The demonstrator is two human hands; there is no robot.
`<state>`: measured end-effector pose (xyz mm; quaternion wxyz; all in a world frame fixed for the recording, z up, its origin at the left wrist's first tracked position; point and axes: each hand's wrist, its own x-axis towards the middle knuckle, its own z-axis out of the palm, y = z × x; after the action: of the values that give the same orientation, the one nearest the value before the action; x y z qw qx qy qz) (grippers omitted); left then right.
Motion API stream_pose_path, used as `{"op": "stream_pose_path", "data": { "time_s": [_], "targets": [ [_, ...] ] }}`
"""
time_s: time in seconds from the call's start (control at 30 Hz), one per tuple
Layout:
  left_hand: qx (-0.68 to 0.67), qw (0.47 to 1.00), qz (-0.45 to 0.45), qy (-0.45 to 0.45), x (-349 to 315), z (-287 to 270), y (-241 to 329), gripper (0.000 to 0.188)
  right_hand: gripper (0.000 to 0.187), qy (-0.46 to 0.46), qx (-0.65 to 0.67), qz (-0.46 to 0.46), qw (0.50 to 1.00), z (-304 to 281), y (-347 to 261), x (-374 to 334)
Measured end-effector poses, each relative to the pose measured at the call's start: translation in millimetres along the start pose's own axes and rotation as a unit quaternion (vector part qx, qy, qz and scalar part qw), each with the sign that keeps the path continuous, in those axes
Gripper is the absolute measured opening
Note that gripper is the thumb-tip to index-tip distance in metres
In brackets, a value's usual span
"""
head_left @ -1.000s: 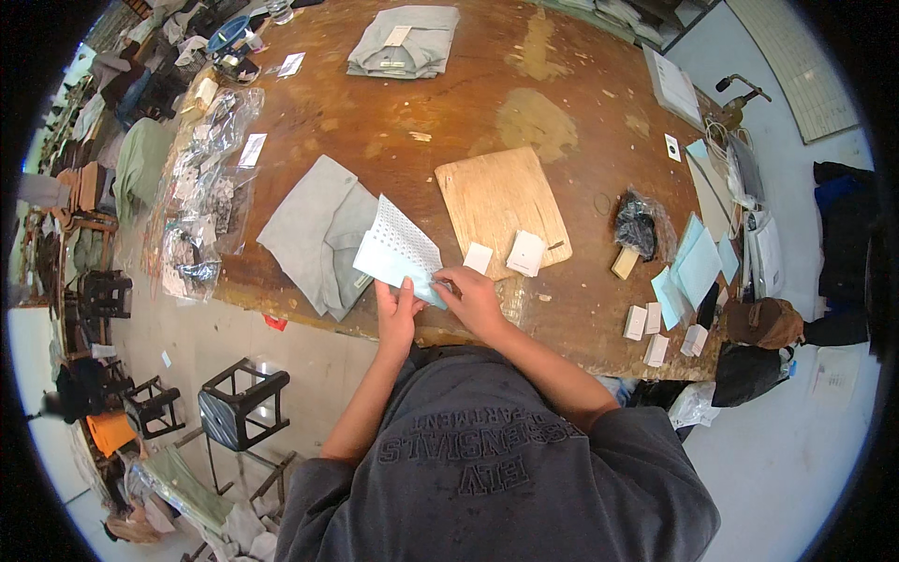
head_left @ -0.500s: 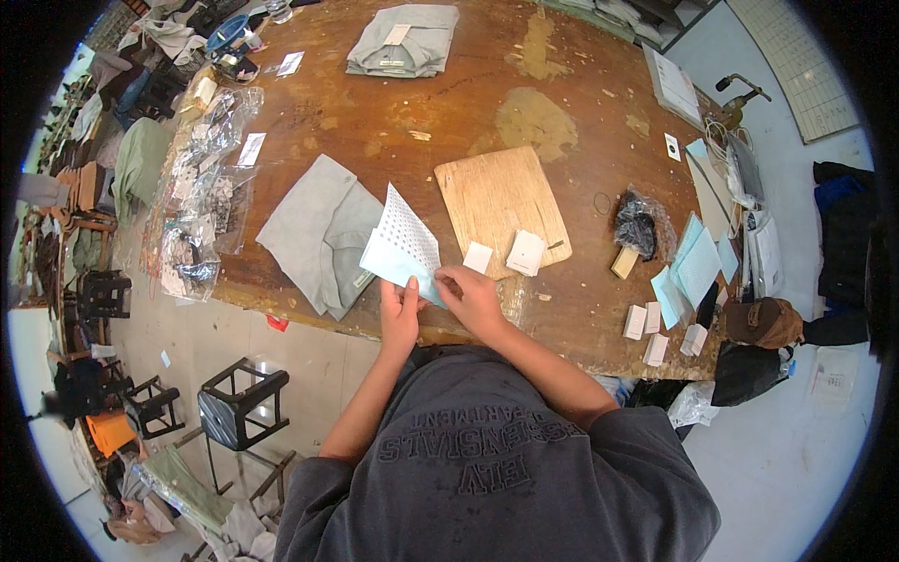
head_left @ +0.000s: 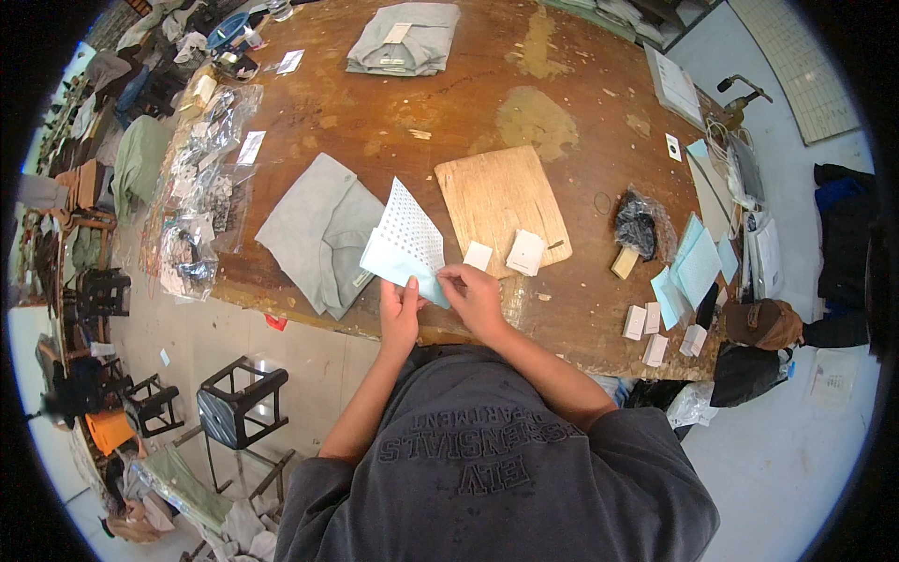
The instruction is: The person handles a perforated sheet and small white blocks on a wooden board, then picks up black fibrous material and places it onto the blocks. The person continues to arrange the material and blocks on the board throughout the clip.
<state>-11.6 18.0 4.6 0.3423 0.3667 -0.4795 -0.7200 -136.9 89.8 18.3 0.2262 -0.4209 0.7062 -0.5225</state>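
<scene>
Over the table's near edge I hold a pale blue sticker sheet (head_left: 405, 245) printed with rows of small dark marks. My left hand (head_left: 400, 314) grips its lower edge, thumb on top. The fingertips of my right hand (head_left: 471, 298) pinch the sheet's lower right corner; whether a single sticker is between them is too small to tell. A folded grey garment (head_left: 318, 225) lies on the table just left of the sheet. Right of it rests a wooden board (head_left: 506, 201), with a stack of white tags (head_left: 525, 253) on it and another white tag (head_left: 478, 256) at its near edge.
Another folded grey garment (head_left: 405, 42) with a tag lies at the far side of the table (head_left: 449, 117). Plastic bags of tags (head_left: 206, 197) line the left edge. At the right are small white stacks (head_left: 635, 321), more blue sheets (head_left: 695, 262) and a brown cap (head_left: 765, 322).
The sheet has tilted up slightly at its top. Both hands stay in nearly the same place, with the right fingers shifted a little at the corner.
</scene>
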Motion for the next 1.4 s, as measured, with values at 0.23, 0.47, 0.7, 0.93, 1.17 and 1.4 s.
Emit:
{"op": "stream_pose_path", "data": {
  "time_s": [0.23, 0.47, 0.7, 0.93, 1.17, 1.4],
  "targets": [
    [0.009, 0.999, -0.012, 0.05, 2.1, -17.9, -3.2, 0.045, 0.012, 0.047, -0.194, -0.091, 0.976, -29.5, 62.3, 18.8],
    [-0.017, 0.998, 0.003, 0.063, -1.1, -24.3, 5.0, 0.045, 0.015, -0.082, -0.409, -0.195, 0.888, -18.1, 126.4, 14.4],
    [0.016, 0.998, -0.009, 0.065, -4.7, -22.3, 7.8, 0.045, 0.021, -0.141, -0.474, -0.214, 0.842, -15.2, 138.3, 2.7],
    [-0.008, 0.998, -0.019, 0.054, -1.4, -22.7, 2.4, 0.046, 0.038, -0.16, -0.388, 0.039, 0.907, -28.9, 109.5, -3.2],
    [-0.002, 0.999, -0.013, 0.042, -1.6, -23.0, 0.8, 0.044, 0.045, -0.174, -0.425, 0.065, 0.886, -16.8, 114.9, -1.1],
    [-0.007, 0.999, -0.009, 0.046, -1.2, -23.9, 4.1, 0.045, 0.035, -0.167, -0.391, -0.001, 0.905, -26.4, 128.4, -7.7]
  ]
}}
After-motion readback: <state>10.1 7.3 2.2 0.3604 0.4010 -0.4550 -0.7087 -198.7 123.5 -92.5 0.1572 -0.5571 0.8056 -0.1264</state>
